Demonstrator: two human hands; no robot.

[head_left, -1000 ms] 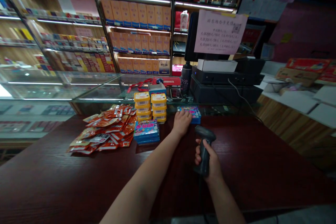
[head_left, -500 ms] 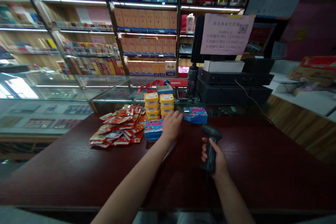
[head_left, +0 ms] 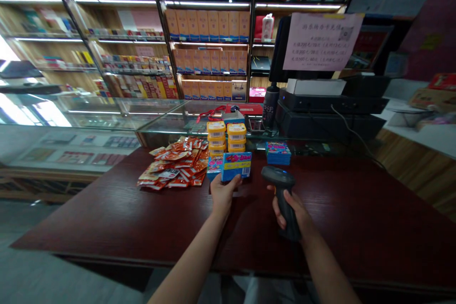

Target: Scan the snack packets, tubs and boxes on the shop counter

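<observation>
Between the thumb and fingers of my left hand (head_left: 223, 192) is a small blue candy packet (head_left: 236, 166), held upright with its barcode side facing me. My right hand (head_left: 294, 213) is wrapped round a black barcode scanner (head_left: 280, 178), whose head points left toward the packet. Behind the packet stand two stacks of yellow-lidded tubs (head_left: 216, 134), partly hidden. A stack of blue packets (head_left: 213, 167) shows just left of the held one. Another stack of blue packets (head_left: 278, 153) sits farther right, beyond the scanner.
A pile of orange snack packets (head_left: 176, 164) lies on the left of the dark wooden counter (head_left: 171, 228). Behind are a glass display case (head_left: 160, 126), a black bottle (head_left: 270, 107) and a monitor with a paper sign (head_left: 318, 42). Black boxes with a cable (head_left: 351, 126) stand right.
My left hand has come back toward me, now holding a blue packet upright. The scanner in my right hand has turned toward it and shows a blue light. The view has shifted slightly left.
</observation>
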